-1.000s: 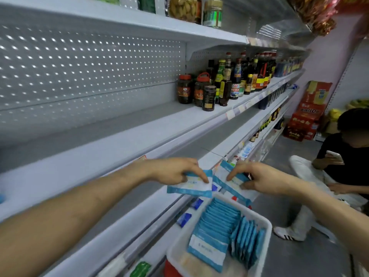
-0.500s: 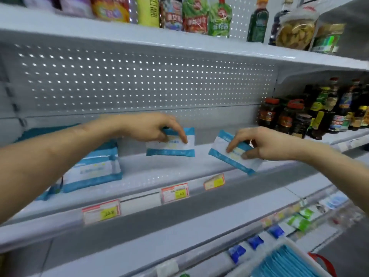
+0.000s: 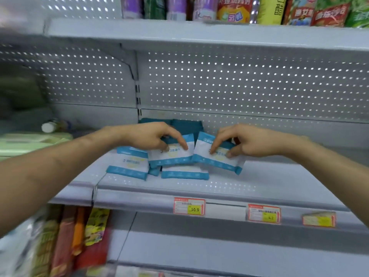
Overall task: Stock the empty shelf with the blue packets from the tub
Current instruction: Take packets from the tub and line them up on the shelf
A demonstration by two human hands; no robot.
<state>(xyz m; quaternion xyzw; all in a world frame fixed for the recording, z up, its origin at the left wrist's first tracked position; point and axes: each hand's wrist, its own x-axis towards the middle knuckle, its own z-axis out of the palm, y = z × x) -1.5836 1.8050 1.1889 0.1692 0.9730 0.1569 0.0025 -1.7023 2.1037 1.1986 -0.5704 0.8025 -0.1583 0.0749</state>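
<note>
Two arms are extended forward over the shelf point(image 3: 259, 182), forearms near level, palms down. The left hand point(image 3: 157, 136) pinches the left packet point(image 3: 173, 154) at its top edge, index finger on the front, thumb hidden. The right hand point(image 3: 245, 139) pinches the right packet point(image 3: 215, 158), index finger and thumb on its face, other fingers curled. The held packets touch, the right one at 3 o'clock. Flat packets point(image 3: 184, 173) lie on the shelf at 6 and 8 o'clock

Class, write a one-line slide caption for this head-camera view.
Left hand pinches one blue packet, right hand a second packet, by stocked packets on the shelf.
</note>
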